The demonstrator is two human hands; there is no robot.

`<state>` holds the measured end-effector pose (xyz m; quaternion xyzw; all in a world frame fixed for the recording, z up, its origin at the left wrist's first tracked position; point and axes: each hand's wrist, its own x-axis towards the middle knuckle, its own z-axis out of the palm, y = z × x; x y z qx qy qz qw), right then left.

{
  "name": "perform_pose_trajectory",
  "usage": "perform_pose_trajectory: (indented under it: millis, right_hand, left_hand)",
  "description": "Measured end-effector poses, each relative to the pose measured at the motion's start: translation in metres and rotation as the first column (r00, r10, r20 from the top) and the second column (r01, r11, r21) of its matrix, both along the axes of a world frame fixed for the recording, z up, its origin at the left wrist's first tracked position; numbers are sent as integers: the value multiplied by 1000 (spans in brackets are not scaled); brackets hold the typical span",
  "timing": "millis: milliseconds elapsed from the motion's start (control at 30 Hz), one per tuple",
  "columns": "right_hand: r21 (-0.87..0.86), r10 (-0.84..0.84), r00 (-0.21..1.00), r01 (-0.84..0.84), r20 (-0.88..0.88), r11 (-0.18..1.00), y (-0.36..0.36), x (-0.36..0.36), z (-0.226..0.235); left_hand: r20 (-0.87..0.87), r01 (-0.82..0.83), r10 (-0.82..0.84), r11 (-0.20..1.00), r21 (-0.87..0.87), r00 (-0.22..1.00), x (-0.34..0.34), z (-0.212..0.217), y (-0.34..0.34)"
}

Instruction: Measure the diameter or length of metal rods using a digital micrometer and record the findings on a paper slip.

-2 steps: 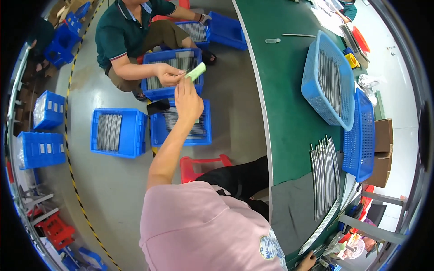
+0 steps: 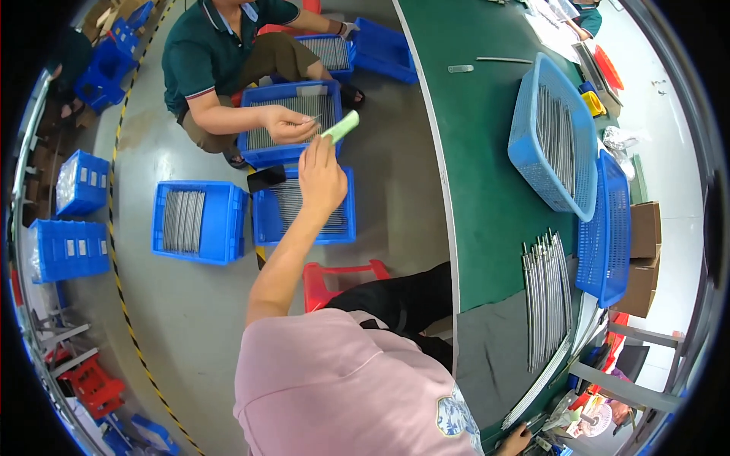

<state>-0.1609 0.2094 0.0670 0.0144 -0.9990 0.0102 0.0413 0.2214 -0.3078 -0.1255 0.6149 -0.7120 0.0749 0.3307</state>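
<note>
My left hand (image 2: 324, 181) reaches out over the blue crates, its fingers pinched on a pale green slim object (image 2: 341, 128) with a rounded end. Its exact kind does not show. Just left of it, a co-worker's hand (image 2: 289, 124) pinches something thin and small; the two hands are apart. My right hand (image 2: 517, 439) is at the lower right by the table edge, partly cut off and close to small tools; its grip is not clear. Beneath my left hand lies a blue crate (image 2: 304, 237) of thin metal rods.
A seated co-worker (image 2: 190, 68) is beside more rod-filled crates. Another blue crate (image 2: 234, 228) stands on the floor. On the green table (image 2: 487, 152) are a light-blue basket (image 2: 525, 156) of rods, a row of metal rods (image 2: 544, 311) and a grey cloth (image 2: 490, 342). A red stool (image 2: 315, 287) stands below.
My left hand has moved slightly right with the pale green object, away from the co-worker's fingers, opening a small gap. My right hand looks about the same.
</note>
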Motion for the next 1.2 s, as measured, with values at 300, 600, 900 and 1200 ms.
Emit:
perform_pose_trajectory:
  millis: [300,600,900,1200]
  right_hand:
    - [74,137,962,-123,-237,990,43,-33,-34]
    - [-361,408,832,-537,-376,762,-56,-5,3]
    - [-388,687,377,-910,-622,148,-165,41,126]
    - [-610,685,512,-783,-518,124,-149,42,136]
  left_hand:
    - [-241,407,-624,708,-577,744,-38,84,38]
    - [-110,455,-703,563,-690,702,-73,135,60]
    - [-238,364,-629,671,-646,740,-78,137,74]
    - [-279,361,-605,718,-595,746,-76,128,90]
